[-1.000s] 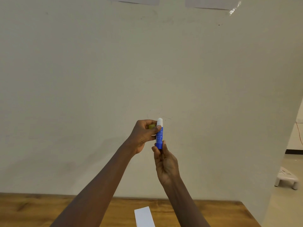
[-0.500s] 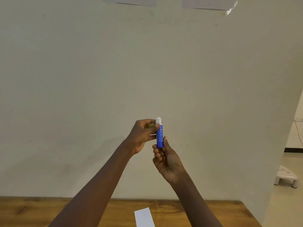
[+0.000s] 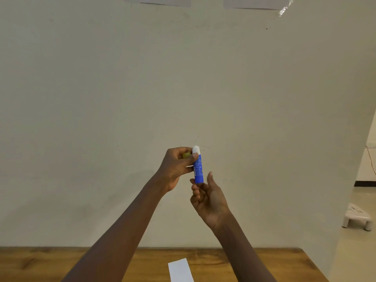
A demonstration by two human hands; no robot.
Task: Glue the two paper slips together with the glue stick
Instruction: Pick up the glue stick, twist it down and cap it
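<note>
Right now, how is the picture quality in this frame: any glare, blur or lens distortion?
Head view: even, soft light; the glue stick and both hands are sharp. One bright glare patch on the wall's top right. Wide-angle bend shows along the wall edge at right. The paper slip is cropped by the bottom edge.

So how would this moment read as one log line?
left hand: holds uncapped blue glue stick | right hand: at base | white paper slip: on table

The glue stick [image 3: 198, 169], a blue tube with its white glue tip exposed, stands upright in mid-air. One white paper slip [image 3: 180, 270] lies flat on the table [image 3: 254, 265].
</note>
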